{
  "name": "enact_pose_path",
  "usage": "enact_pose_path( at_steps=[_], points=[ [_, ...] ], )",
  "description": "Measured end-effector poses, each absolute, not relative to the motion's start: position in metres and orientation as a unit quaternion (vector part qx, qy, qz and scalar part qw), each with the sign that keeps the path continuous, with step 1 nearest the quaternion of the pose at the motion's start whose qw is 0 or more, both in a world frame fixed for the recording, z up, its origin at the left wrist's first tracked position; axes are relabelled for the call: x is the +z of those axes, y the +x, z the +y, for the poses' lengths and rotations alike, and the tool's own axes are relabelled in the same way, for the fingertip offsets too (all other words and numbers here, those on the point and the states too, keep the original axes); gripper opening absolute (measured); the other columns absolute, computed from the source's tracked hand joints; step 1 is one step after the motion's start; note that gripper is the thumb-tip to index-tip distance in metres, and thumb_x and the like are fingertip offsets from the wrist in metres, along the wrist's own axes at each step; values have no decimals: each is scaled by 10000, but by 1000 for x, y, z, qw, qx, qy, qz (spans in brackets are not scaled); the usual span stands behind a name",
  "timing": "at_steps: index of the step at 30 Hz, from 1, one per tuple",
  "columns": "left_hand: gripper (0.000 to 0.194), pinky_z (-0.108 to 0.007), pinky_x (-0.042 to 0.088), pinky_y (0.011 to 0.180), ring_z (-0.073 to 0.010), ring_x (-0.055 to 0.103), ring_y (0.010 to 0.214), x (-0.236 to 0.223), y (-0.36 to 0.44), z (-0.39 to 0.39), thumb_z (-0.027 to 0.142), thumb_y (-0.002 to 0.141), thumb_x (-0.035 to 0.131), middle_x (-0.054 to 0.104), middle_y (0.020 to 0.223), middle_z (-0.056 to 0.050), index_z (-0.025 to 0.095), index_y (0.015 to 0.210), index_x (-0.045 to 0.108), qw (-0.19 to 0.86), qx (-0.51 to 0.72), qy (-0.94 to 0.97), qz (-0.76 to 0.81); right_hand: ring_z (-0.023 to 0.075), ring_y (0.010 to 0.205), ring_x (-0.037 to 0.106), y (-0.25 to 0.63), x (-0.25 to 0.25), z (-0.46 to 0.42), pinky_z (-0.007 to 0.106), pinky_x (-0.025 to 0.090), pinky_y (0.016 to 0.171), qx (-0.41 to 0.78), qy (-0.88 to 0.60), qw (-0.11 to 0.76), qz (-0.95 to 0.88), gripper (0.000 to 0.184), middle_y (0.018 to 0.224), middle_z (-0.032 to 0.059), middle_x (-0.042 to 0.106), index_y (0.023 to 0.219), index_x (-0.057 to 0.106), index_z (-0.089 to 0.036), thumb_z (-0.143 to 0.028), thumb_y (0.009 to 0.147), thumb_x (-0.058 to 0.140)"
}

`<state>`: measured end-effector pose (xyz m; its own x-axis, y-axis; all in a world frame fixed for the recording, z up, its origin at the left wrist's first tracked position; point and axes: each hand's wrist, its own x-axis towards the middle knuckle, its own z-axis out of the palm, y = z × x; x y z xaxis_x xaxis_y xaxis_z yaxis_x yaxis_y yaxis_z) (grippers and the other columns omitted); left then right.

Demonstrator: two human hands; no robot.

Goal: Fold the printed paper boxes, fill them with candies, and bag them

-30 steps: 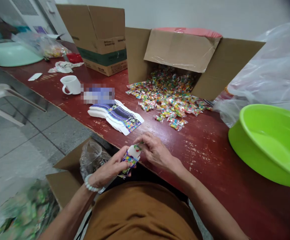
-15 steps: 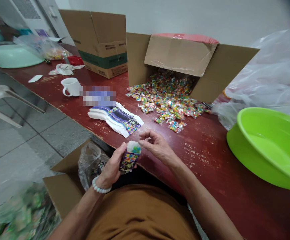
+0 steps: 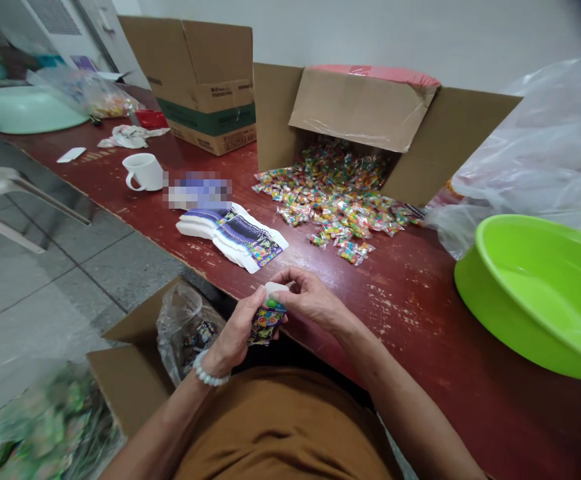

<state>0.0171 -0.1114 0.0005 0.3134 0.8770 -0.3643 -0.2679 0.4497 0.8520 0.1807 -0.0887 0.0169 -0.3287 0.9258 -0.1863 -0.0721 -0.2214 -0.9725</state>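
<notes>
Beside the carton (image 3: 125, 387) — left hand (image 3: 235, 333) grips packet (image 3: 266, 323), right hand (image 3: 315, 300) pinches.

Worn red table (image 3: 420, 333), paint chipped, w/ white mug (image 3: 143, 172), printed packs (image 3: 237, 237), heap of small colourful packets (image 3: 330, 207) spilling from tipped carton (image 3: 363, 110), lime basin (image 3: 535, 293) at far R, upright carton (image 3: 205, 87) & mint basin (image 3: 30, 110) further back L.
</notes>
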Motion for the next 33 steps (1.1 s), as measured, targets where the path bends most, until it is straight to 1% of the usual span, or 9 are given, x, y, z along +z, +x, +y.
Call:
enact_pose_path(
  at_steps=[4, 9, 12, 17, 22, 25, 27, 29, 33],
  points=[
    [525, -245, 477, 479, -150, 605, 495, 2, 19, -112, 636, 811, 600, 711, 678, -74, 122, 840, 702, 738, 387, 346, 432, 70, 544, 526, 184, 18, -88, 181, 390, 460, 670, -425, 409, -452, 390, 773, -7, 652, 910, 646, -189, -483, 701, 792],
    [502, -239, 498, 489, -147, 606, 535, 3, 22, -113, 609, 792, 636, 717, 720, -75, 121, 885, 709, 718, 389, 388, 427, 84, 498, 534, 180, 12, -88, 192, 414, 436, 701, -413, 368, -451, 405, 679, -30, 637, 857, 617, -180, -372, 606, 871],
    [430, -245, 509, 487, -149, 603, 539, 7, 22, -112, 544, 800, 641, 704, 707, -71, 123, 873, 693, 731, 393, 378, 410, 74, 477, 522, 179, 8, -87, 188, 420, 425, 740, -369, 374, -419, 402, 704, -24, 644, 912, 631, -179, -402, 656, 846],
    [444, -261, 516, 465, -177, 628, 556, 10, 20, -111, 404, 762, 665, 703, 732, -72, 121, 1102, 630, 751, 420, 337, 383, 85, 551, 569, 180, 5, -89, 223, 510, 513, 769, -304, 404, -392, 457, 865, 8, 682, 1042, 649, -202, -420, 686, 833],
    [480, -251, 521, 439, -170, 636, 501, 6, 22, -108, 430, 836, 636, 696, 704, -49, 138, 1214, 589, 776, 418, 306, 360, 101, 503, 553, 171, -2, -92, 237, 484, 474, 644, -397, 438, -486, 301, 781, 8, 672, 951, 679, -207, -439, 776, 759],
    [455, -280, 538, 422, -187, 647, 464, 7, 20, -105, 490, 924, 524, 685, 678, -44, 149, 1219, 586, 826, 381, 246, 334, 175, 793, 666, 170, -2, -96, 320, 558, 739, 465, -405, 500, -608, 185, 926, 53, 712, 898, 722, -226, -397, 878, 653],
    [418, -301, 550, 414, -196, 657, 465, 9, 17, -103, 476, 967, 443, 687, 691, -38, 160, 1201, 585, 840, 382, 205, 327, 202, 943, 669, 171, -1, -99, 356, 538, 865, 407, -377, 486, -675, 164, 990, 58, 724, 917, 737, -241, -347, 912, 612],
    [415, -309, 552, 407, -190, 658, 466, 11, 16, -102, 453, 996, 368, 705, 744, -44, 161, 1195, 587, 837, 396, 184, 330, 200, 908, 680, 171, 0, -102, 337, 563, 794, 439, -367, 463, -677, 166, 1001, 55, 727, 906, 736, -237, -345, 912, 610],
    [512, -266, 531, 395, -155, 636, 447, 11, 18, -104, 479, 1011, 296, 728, 802, -77, 142, 1258, 593, 825, 405, 197, 342, 148, 629, 662, 165, 2, -102, 259, 530, 452, 614, -357, 461, -532, 204, 1073, 60, 716, 803, 696, -194, -396, 810, 722]
  ],
)
